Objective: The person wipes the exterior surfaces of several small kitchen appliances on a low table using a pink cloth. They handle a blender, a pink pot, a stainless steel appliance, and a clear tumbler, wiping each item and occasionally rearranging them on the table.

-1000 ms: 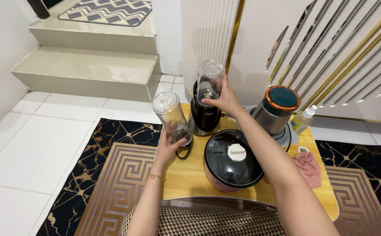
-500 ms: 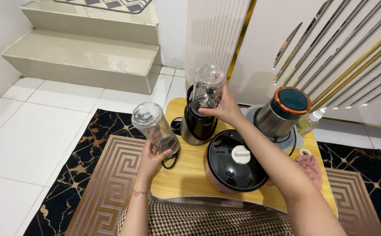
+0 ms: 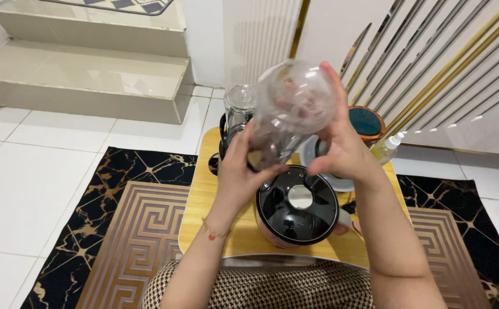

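Both hands hold one clear plastic blender jar (image 3: 292, 106) lifted close to the camera, tilted with its domed end toward me. My left hand (image 3: 242, 171) grips its dark lower end. My right hand (image 3: 344, 146) wraps the jar's right side, fingers reaching up over the dome. Behind it, a second clear jar (image 3: 238, 106) stands on a black blender base (image 3: 222, 146), partly hidden by the raised jar and my left hand.
A small wooden table (image 3: 209, 194) carries a pot with a black lid and white knob (image 3: 298, 206), a steel grinder with an orange rim (image 3: 367, 123) and a spray bottle (image 3: 389, 146). A black and gold rug (image 3: 135, 217) lies beneath. Tiled steps (image 3: 83, 74) rise at the back left.
My left hand lifted its jar from the table's left side up toward the camera. My right hand let go of the jar on the blender base and took hold of the raised jar.
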